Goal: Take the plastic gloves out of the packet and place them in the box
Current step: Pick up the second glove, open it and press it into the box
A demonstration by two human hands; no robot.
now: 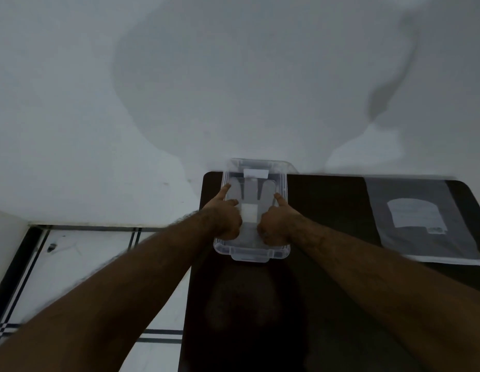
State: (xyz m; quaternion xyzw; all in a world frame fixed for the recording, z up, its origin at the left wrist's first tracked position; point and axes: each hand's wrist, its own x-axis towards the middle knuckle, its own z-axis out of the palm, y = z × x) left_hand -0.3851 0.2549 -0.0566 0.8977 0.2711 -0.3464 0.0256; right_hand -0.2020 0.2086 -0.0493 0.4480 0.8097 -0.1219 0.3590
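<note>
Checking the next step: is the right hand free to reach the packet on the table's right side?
Probably not yet: the right hand and left hand are both pressing into the clear plastic box. The packet lies unobstructed once it lets go.

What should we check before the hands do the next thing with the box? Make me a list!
1. Box sits fully on the dark table: ok, near its far left corner.
2. Both hands are on the box: ok, left hand and right hand are over it, fingers curled, forefingers pointing away.
3. Gloves are inside the box: cannot tell, only something pale shows between the hands.
4. Lid is on or off: cannot tell, the clear plastic hides it.
5. Packet is out of the way: ok, it lies flat on the table to the right, apart from the box.
</note>
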